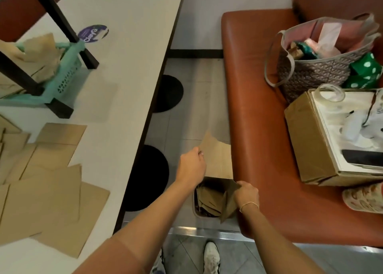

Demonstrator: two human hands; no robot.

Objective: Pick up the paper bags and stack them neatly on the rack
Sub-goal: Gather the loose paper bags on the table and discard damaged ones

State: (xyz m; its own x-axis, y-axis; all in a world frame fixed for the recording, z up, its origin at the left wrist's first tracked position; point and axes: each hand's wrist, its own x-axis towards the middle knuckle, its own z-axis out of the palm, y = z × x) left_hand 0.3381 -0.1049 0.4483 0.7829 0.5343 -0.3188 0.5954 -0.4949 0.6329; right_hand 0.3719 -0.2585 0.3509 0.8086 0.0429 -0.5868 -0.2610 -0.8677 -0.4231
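We see matt brown paper bags [51, 182] lying on a smooth, pale table [128, 52]. The basket [68, 79] looks like mint plastic with a grid of holes. The bench [259, 112] has glossy brown covering, perhaps leather. The box [306, 137] is rough cardboard. The tote [310, 74] seems woven cloth. The floor strip [207, 233] shines like metal.

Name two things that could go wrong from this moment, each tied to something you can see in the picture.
1. The left hand pinches only the upper edge of a paper bag held over the floor; so slight a grip could tear it or let it slip.
2. The right hand pulls the rim of the floor container, which might tip and spill its bags.
3. The loose bags overlapping untidily near the table edge could slide off.
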